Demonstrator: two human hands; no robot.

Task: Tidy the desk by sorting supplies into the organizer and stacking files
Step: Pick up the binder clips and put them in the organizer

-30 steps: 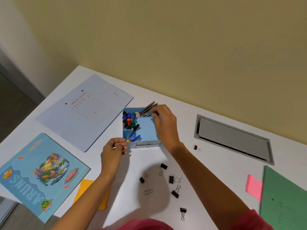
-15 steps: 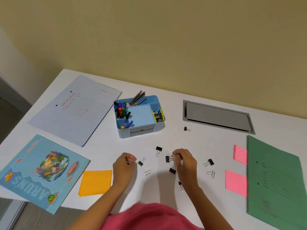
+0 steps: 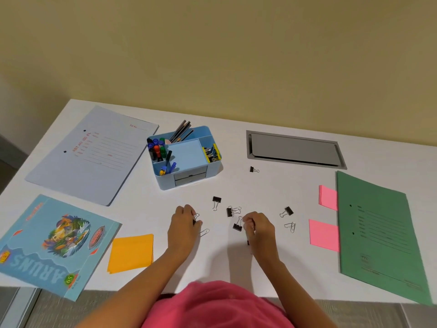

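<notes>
At the table's point(image 3: 236, 268) near edge, both hands work the scattered binder clips: left hand point(image 3: 183, 223) pinching one, right hand point(image 3: 257, 227) grasping another point(image 3: 237, 226). Behind, the blue organizer point(image 3: 186, 157) holds markers, pencils and clips in separate compartments.

The left hand point(image 3: 184, 224) curled over a binder clip point(image 3: 195, 218), hiding all but its wire loop and a sliver of black, so the grip could not be judged. The right hand point(image 3: 258, 227) covered most of another clip below its palm; whether its fingertips pinched anything was unclear. The green folder point(image 3: 378, 235) ran off the right edge. The print on the lavender file point(image 3: 94, 152) was too small to read.
</notes>
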